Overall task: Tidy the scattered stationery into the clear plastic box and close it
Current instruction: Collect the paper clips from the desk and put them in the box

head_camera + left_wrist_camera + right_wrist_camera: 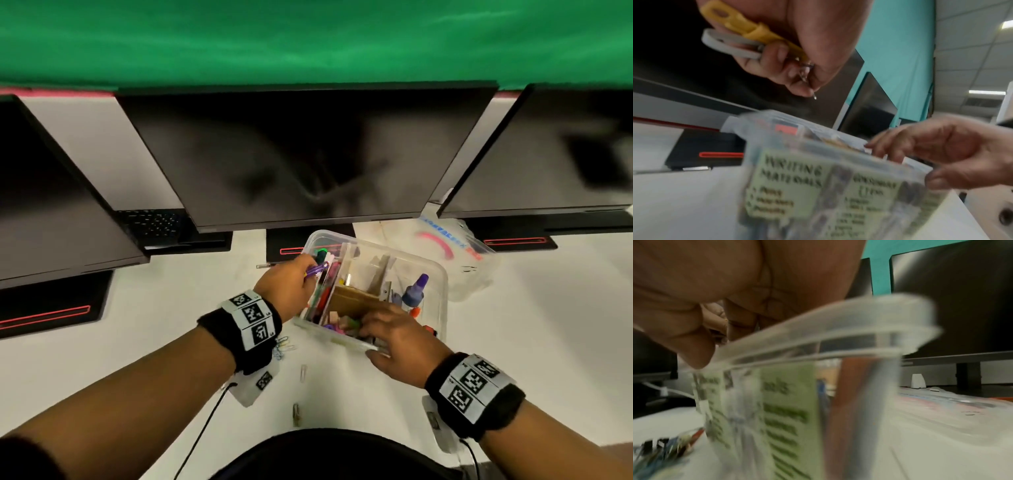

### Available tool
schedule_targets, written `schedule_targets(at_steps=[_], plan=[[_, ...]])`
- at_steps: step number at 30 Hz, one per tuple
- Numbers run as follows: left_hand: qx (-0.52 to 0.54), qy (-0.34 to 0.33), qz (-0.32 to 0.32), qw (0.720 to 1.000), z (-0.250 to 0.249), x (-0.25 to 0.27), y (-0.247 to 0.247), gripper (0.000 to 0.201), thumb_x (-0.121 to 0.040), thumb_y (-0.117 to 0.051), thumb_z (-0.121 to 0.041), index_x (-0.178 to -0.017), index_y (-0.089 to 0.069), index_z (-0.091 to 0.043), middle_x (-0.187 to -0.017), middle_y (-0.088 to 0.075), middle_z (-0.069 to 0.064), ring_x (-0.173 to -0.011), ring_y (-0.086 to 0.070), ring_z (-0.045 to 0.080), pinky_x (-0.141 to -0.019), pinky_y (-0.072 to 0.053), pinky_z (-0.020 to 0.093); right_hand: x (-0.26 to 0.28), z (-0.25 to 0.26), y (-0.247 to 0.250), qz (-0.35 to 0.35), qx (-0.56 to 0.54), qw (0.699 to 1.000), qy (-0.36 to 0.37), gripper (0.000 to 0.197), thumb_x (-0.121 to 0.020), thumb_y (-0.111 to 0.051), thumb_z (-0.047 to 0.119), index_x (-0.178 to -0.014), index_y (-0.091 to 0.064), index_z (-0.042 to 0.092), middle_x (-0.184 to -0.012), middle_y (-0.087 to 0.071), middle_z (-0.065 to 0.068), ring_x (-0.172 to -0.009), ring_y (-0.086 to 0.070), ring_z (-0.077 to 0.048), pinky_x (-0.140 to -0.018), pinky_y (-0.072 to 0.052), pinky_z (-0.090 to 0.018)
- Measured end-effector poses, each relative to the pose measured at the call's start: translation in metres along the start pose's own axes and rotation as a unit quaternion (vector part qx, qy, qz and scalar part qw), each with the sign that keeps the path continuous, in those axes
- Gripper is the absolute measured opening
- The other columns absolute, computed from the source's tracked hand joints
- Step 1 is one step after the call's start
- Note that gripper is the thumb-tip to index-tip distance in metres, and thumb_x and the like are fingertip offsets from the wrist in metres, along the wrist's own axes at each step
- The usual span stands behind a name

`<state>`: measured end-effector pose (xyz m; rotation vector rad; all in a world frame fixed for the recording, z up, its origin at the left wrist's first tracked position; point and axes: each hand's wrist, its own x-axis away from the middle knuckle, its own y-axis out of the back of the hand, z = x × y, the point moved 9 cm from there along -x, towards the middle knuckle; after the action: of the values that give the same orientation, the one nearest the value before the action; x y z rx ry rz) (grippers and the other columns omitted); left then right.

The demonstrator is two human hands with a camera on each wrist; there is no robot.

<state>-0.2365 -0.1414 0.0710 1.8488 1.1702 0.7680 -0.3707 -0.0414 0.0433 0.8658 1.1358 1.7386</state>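
Observation:
The clear plastic box (440,274) stands open on the white desk, split by dividers, with pens, a cardboard piece and a purple glue bottle (416,291) inside. My left hand (306,270) hovers over its left compartment and grips a bundle of pens (318,270); in the left wrist view these pens (756,32) look yellow and grey under my left hand (789,69). My right hand (373,329) grips the box's near wall, fingers inside, thumb outside. Green labels cover that wall of the box (797,178). The right wrist view shows my right hand (715,331) over the rim of the box (838,331).
The clear lid (459,260) lies behind the box to the right. Coloured paper clips (282,346), a single clip (303,371) and a small peg (296,414) lie on the desk near me. A pen (265,265) lies left of the box. Three monitors (308,154) stand behind.

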Motion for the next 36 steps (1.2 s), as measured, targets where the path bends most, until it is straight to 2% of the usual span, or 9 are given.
schedule_targets(at_steps=[3, 7, 12, 16, 19, 24, 28, 33, 36], plan=[[0.002, 0.012, 0.005, 1.000, -0.013, 0.002, -0.023, 0.023, -0.096, -0.044, -0.027, -0.116, -0.052, -0.019, -0.106, -0.068, 0.008, -0.093, -0.062, 0.026, -0.074, -0.044, 0.027, 0.021, -0.017, -0.007, 0.020, 0.042, 0.999, -0.014, 0.049, -0.066, -0.068, 0.028, -0.113, -0.058, 0.035, -0.121, -0.063, 0.001, -0.113, -0.058, -0.031, -0.093, -0.049, -0.049], [-0.003, 0.019, -0.019, 1.000, -0.025, 0.002, -0.031, 0.027, -0.097, -0.043, -0.027, -0.122, -0.052, -0.020, -0.112, -0.067, 0.006, -0.100, -0.062, 0.025, -0.085, -0.049, 0.030, 0.030, -0.021, -0.016, 0.053, 0.021, 0.998, 0.010, 0.060, -0.074, -0.060, 0.008, -0.127, -0.054, 0.036, -0.140, -0.051, -0.004, -0.118, -0.057, -0.032, -0.093, -0.048, -0.044], [-0.043, -0.002, -0.039, 0.998, -0.035, -0.005, -0.036, 0.029, -0.095, -0.046, -0.023, -0.124, -0.053, -0.022, -0.119, -0.062, 0.003, -0.111, -0.053, 0.021, -0.095, -0.042, 0.030, 0.026, -0.016, -0.024, 0.095, 0.013, 0.994, 0.059, 0.056, -0.084, -0.054, 0.009, -0.135, -0.048, 0.033, -0.152, -0.035, -0.004, -0.135, -0.040, -0.031, -0.110, -0.034, -0.044], [-0.132, -0.029, -0.009, 0.991, -0.037, -0.014, -0.047, 0.033, -0.093, -0.046, -0.016, -0.124, -0.052, -0.022, -0.126, -0.054, 0.003, -0.120, -0.042, 0.022, -0.101, -0.039, 0.033, 0.026, -0.005, -0.028, 0.111, -0.005, 0.990, 0.091, 0.056, -0.087, -0.050, 0.011, -0.137, -0.045, 0.034, -0.155, -0.029, -0.003, -0.140, -0.030, -0.028, -0.114, -0.025, -0.040], [-0.193, -0.007, 0.025, 0.981, -0.025, -0.013, -0.062, 0.034, -0.092, -0.047, -0.017, -0.125, -0.053, -0.021, -0.130, -0.049, 0.005, -0.124, -0.037, 0.024, -0.101, -0.041, 0.035, 0.025, -0.005, -0.032, 0.136, -0.003, 0.986, 0.093, 0.057, -0.090, -0.049, 0.014, -0.140, -0.039, 0.039, -0.157, -0.022, 0.003, -0.144, -0.021, -0.022, -0.117, -0.019, -0.035], [-0.182, -0.007, 0.025, 0.983, -0.029, -0.017, -0.067, 0.041, -0.093, -0.042, -0.010, -0.133, -0.046, -0.021, -0.133, -0.045, 0.008, -0.125, -0.034, 0.027, -0.105, -0.038, 0.035, 0.022, -0.007, -0.037, 0.154, -0.002, 0.983, 0.099, 0.060, -0.089, -0.049, 0.015, -0.141, -0.035, 0.041, -0.157, -0.020, 0.005, -0.144, -0.019, -0.022, -0.117, -0.020, -0.036], [-0.214, -0.040, 0.046, 0.975, -0.040, -0.016, -0.074, 0.035, -0.094, -0.041, -0.013, -0.128, -0.047, -0.019, -0.128, -0.045, 0.009, -0.120, -0.037, 0.027, -0.100, -0.037, 0.035, 0.021, -0.009, -0.039, 0.157, 0.005, 0.982, 0.101, 0.062, -0.089, -0.049, 0.016, -0.142, -0.031, 0.044, -0.157, -0.020, 0.006, -0.144, -0.018, -0.020, -0.117, -0.020, -0.036], [-0.182, -0.065, 0.071, 0.979, -0.044, -0.018, -0.073, 0.036, -0.093, -0.040, -0.010, -0.127, -0.048, -0.019, -0.129, -0.049, 0.005, -0.121, -0.037, 0.023, -0.103, -0.034, 0.032, 0.022, -0.007, -0.036, 0.158, -0.008, 0.982, 0.103, 0.061, -0.089, -0.050, 0.016, -0.142, -0.033, 0.041, -0.157, -0.020, 0.004, -0.144, -0.018, -0.023, -0.117, -0.021, -0.039], [-0.075, -0.050, 0.031, 0.995, -0.046, -0.015, -0.055, 0.051, -0.088, -0.041, 0.005, -0.131, -0.046, -0.022, -0.136, -0.046, 0.001, -0.128, -0.035, 0.019, -0.109, -0.028, 0.028, 0.023, -0.007, -0.036, 0.176, -0.015, 0.980, 0.095, 0.059, -0.090, -0.050, 0.017, -0.142, -0.033, 0.040, -0.158, -0.018, 0.005, -0.144, -0.016, -0.022, -0.117, -0.020, -0.038]])
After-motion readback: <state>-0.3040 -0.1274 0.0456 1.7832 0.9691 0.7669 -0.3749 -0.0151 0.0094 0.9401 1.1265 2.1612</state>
